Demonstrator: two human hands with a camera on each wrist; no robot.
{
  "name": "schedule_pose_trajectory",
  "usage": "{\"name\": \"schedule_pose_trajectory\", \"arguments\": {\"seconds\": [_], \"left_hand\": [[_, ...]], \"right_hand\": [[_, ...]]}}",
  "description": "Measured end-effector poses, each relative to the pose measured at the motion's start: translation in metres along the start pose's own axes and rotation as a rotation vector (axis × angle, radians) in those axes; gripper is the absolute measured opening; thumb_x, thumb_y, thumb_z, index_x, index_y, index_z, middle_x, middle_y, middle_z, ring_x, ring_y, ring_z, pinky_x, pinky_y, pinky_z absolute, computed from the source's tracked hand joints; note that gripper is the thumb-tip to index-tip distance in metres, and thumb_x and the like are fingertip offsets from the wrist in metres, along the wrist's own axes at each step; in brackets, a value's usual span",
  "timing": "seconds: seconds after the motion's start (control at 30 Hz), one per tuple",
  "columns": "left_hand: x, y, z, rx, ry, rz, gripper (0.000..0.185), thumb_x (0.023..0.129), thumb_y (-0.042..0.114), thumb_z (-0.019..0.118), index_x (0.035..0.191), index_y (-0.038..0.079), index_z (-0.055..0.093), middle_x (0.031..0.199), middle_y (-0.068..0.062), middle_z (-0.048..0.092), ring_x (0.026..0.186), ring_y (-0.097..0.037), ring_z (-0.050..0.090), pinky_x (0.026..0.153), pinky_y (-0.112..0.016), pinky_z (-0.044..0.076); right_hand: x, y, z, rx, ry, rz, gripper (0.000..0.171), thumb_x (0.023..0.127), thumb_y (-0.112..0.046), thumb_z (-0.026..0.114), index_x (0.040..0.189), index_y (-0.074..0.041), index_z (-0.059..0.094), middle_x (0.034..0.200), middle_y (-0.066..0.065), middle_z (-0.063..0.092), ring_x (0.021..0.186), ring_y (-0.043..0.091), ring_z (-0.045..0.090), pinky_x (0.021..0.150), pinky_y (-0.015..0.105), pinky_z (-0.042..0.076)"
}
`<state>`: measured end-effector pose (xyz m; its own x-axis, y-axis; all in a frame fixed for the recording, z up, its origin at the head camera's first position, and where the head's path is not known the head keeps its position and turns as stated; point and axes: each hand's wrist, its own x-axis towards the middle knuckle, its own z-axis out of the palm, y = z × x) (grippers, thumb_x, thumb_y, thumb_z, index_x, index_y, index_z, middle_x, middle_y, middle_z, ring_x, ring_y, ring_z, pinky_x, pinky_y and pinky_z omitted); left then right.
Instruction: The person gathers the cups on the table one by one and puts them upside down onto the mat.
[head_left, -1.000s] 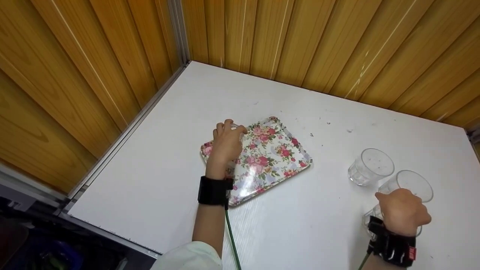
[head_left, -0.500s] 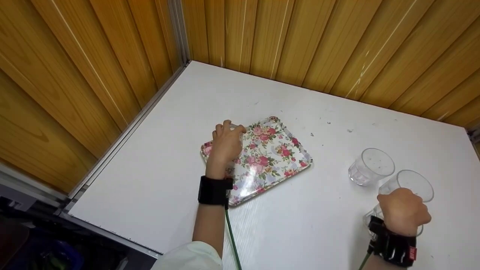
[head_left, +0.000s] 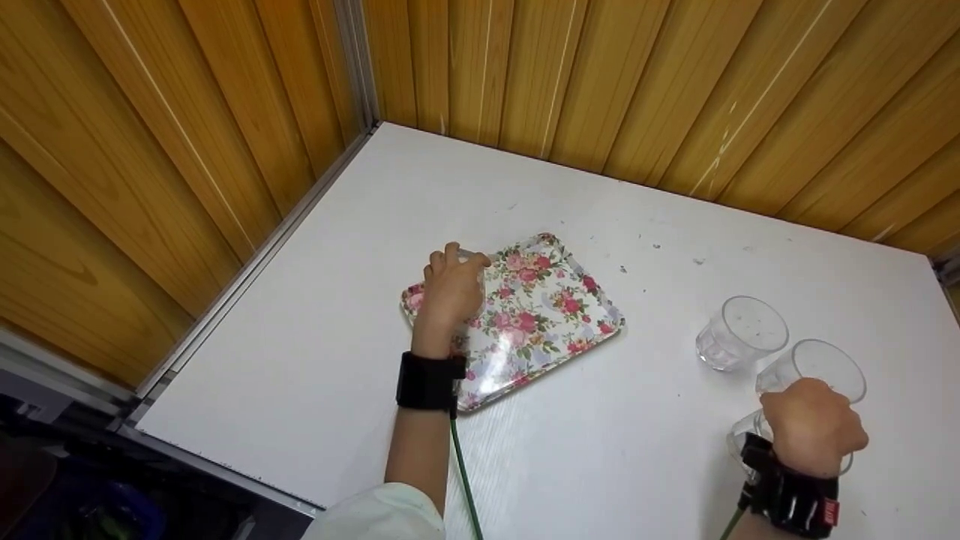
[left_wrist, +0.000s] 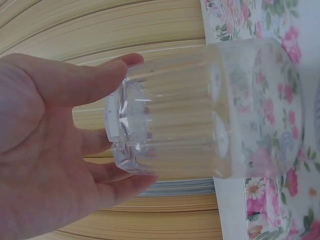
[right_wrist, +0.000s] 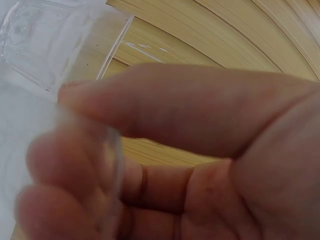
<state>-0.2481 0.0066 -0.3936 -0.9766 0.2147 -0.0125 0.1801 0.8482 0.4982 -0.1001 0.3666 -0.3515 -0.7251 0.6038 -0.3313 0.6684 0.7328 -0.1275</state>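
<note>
A clear tumbler stands upside down, rim down on the floral tray. My left hand grips it around the base, thumb on one side and fingers on the other; in the head view the hand covers most of it. Over at the right, my right hand pinches another clear glass at its rim between thumb and curled fingers. In the right wrist view, that rim shows between the fingers and the palm, blurred. The hand hides much of this glass in the head view.
Two more clear glasses, one farther back and one just beyond my right hand, stand upright on the white table. Wood-look panels border the table at the back and left. Green cables trail from both wrist straps.
My right hand has shifted very slightly to the right, its grip on the rim kept. The left hand on the tumbler barely moves, and the tray stays in place.
</note>
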Motion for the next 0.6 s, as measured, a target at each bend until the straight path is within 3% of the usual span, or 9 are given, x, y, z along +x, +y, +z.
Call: {"name": "schedule_pose_trajectory", "arguments": {"seconds": [0.17, 0.33, 0.43, 0.6], "left_hand": [[0.0, 0.0005, 0.0002, -0.009, 0.003, -0.001, 0.039, 0.088, 0.003, 0.047, 0.122, 0.02, 0.057, 0.14, -0.02, 0.028, 0.126, -0.04, 0.025, 0.103, -0.05, 0.025], [0.0001, 0.0017, 0.0005, -0.012, -0.001, -0.008, 0.037, 0.086, 0.012, 0.057, 0.123, 0.019, 0.056, 0.141, -0.021, 0.028, 0.133, -0.042, 0.016, 0.109, -0.055, 0.01], [-0.0001, 0.0025, 0.0009, 0.001, -0.011, -0.023, 0.048, 0.084, 0.019, 0.063, 0.13, 0.02, 0.051, 0.142, -0.021, 0.027, 0.134, -0.043, 0.013, 0.109, -0.057, 0.002], [0.0002, 0.0047, 0.0, 0.012, 0.008, -0.027, 0.073, 0.081, 0.029, 0.067, 0.142, 0.014, 0.03, 0.144, -0.022, 0.022, 0.136, -0.042, 0.009, 0.11, -0.056, 0.0]], "right_hand": [[-0.0036, 0.0006, -0.0012, -0.008, 0.004, 0.009, 0.037, 0.081, -0.016, 0.042, 0.087, 0.019, 0.052, 0.077, 0.033, 0.055, 0.074, 0.044, 0.055, 0.057, 0.044, 0.043], [-0.0048, 0.0004, -0.0013, -0.041, -0.003, 0.023, 0.03, 0.08, -0.01, 0.041, 0.085, 0.017, 0.051, 0.073, 0.03, 0.055, 0.072, 0.041, 0.055, 0.058, 0.043, 0.043], [-0.0042, 0.0011, -0.0021, -0.056, -0.02, 0.023, 0.028, 0.08, -0.009, 0.041, 0.086, 0.017, 0.051, 0.072, 0.029, 0.055, 0.071, 0.04, 0.056, 0.058, 0.043, 0.043], [-0.0032, 0.003, -0.0045, -0.053, -0.024, 0.039, 0.027, 0.079, -0.006, 0.042, 0.088, 0.018, 0.051, 0.074, 0.031, 0.056, 0.069, 0.039, 0.056, 0.057, 0.042, 0.042]]}}
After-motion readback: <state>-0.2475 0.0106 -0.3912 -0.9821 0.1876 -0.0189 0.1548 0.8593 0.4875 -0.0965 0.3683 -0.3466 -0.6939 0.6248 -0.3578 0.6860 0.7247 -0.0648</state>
